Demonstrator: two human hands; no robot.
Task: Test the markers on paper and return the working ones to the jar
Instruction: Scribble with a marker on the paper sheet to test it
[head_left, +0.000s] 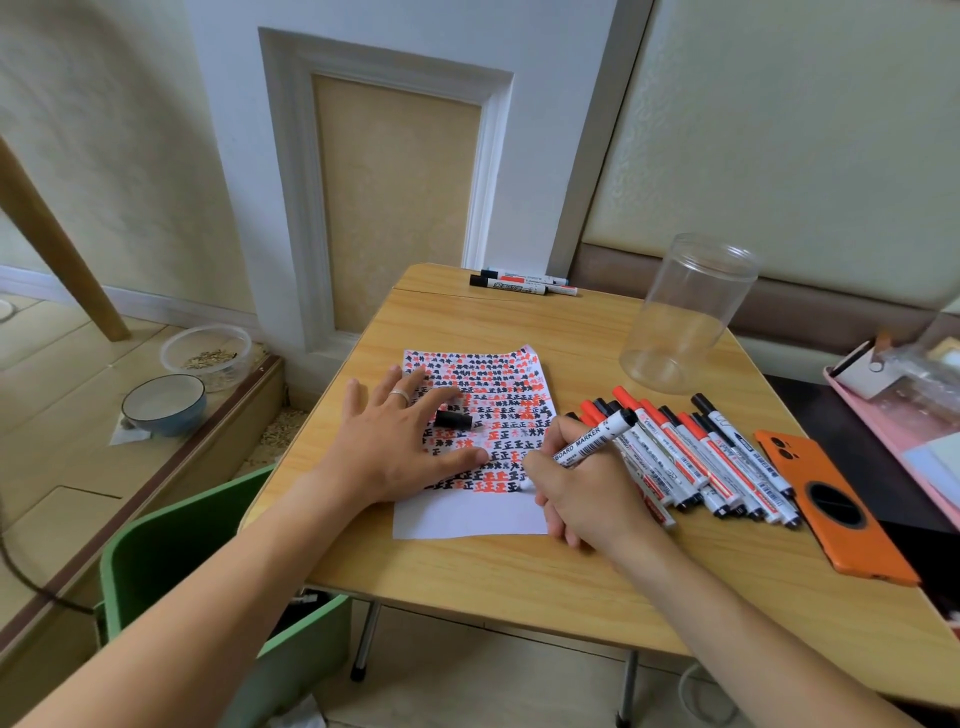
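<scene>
- Right now the right hand is pinching a whiteboard marker in a writing grip, tip down at the lower right of the paper; the tip itself is partly hidden by the fingers.
- Left hand is lying flat with fingers spread, pressing the paper down on the bench; a ring is showing on one finger.
- Black marker cap is lying loose on the paper, just beside the left fingertips.
- Paper is sitting mid-bench, its upper part crowded with red and black test marks, its bottom strip blank.
- Pile of markers, red-capped and black-capped, is lying on the bench right of the paper, touching the right hand.
- Clear jar is standing at the back right of the bench, apart from the pile, holding no markers.
- Three markers are lying together at the far edge of the bench.
- Orange phone is lying face down just right of the pile.
- Green chair is standing at the bench's left front corner.
- Blue bowl and clear container are sitting on the floor ledge to the left.
- Pink tray is showing at the right edge.
</scene>
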